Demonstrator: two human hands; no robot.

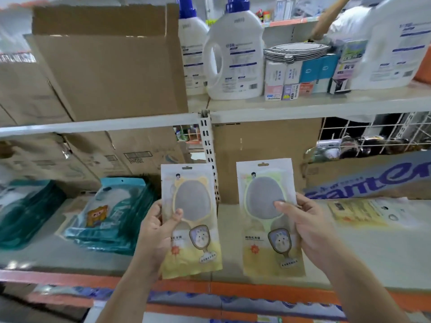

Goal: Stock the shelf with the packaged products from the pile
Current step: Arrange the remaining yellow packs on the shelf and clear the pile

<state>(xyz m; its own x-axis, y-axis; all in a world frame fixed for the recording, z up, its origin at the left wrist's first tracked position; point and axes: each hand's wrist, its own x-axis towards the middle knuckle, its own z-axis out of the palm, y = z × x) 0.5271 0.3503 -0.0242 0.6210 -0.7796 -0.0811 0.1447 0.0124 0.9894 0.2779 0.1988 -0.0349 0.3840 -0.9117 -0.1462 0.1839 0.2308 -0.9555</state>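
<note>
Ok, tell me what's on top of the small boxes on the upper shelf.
A stack of flat grey ovals lies on the small boxes; the box tops beneath it are covered.

Two flat mirror packets are held upright side by side above the shelf (233,229): yellow-framed packet (191,220) left, green-framed packet (268,217) right, well apart.

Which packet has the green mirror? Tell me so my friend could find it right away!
Find the lower shelf, just before the white slotted post. Two flat mirror packets are held up there: the green packet is in the right hand. Its mirror frame is pale green, while the yellow packet in the left hand has bear ears.
</note>
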